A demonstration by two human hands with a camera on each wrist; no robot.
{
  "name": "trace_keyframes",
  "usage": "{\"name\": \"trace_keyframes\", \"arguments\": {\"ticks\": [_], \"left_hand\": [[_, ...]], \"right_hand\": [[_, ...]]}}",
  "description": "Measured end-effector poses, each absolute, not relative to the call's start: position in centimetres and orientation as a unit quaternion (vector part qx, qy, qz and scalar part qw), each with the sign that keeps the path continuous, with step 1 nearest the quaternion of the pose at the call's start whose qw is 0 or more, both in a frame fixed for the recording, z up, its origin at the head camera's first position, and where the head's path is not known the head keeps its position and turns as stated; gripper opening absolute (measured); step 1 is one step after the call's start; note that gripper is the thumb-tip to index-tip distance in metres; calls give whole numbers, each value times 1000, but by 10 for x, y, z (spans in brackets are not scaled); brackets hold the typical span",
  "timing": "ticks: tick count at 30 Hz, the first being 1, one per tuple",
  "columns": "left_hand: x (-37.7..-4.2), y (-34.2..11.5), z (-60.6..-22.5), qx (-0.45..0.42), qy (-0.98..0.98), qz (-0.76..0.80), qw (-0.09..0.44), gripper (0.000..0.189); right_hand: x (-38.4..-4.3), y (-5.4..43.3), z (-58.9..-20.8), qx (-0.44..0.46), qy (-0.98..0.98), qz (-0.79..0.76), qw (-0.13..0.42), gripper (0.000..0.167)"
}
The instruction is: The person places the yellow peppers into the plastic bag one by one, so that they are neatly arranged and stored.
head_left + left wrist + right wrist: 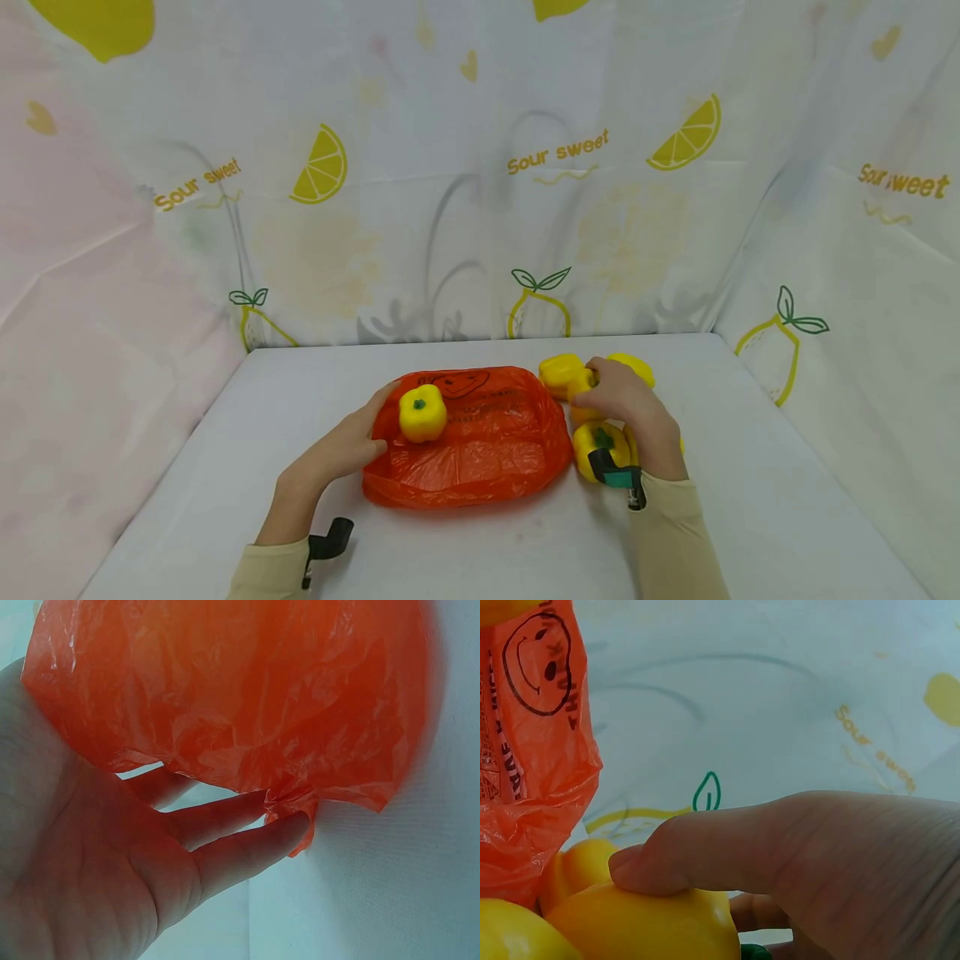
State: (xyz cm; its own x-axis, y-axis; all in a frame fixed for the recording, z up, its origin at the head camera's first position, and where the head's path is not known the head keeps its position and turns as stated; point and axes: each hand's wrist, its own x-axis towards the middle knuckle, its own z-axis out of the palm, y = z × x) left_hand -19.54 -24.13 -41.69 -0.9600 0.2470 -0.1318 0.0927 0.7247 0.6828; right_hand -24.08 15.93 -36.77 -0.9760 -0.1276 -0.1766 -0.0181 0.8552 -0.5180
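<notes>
A red plastic bag (487, 450) with a printed smiley face lies spread out in the head view. One yellow bell pepper (423, 413) rests on its left part; whether inside or on top I cannot tell. At the bag's left edge, my left hand (337, 446) holds the plastic. In the left wrist view, a gathered bit of the bag (292, 810) sits between the fingertips. To the bag's right, my right hand (633, 408) grips another yellow bell pepper (645, 922), its thumb on top and fingers behind. The hand partly hides that pepper.
Several more yellow bell peppers surround the right hand, including one at the back (560, 374) and one in front (592, 446). All stand on a white table (480, 550). A lemon-print cloth (420, 250) rises behind the table and at both sides.
</notes>
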Motion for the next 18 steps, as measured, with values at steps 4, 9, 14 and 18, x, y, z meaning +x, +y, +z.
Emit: {"name": "trace_keyframes", "arguments": {"ticks": [4, 9, 14, 18], "left_hand": [[-195, -241, -416, 91, 922, 360, 108, 89], [-195, -240, -417, 88, 923, 360, 108, 89], [-196, -240, -418, 83, 923, 358, 112, 88], [-196, -241, -418, 86, 923, 359, 111, 89]], "right_hand": [[-239, 155, -362, -48, 956, -275, 91, 73], [-235, 143, -356, -76, 951, -289, 78, 71], [-232, 127, -358, -106, 945, -301, 76, 62], [-230, 112, -360, -130, 942, -303, 72, 62]]}}
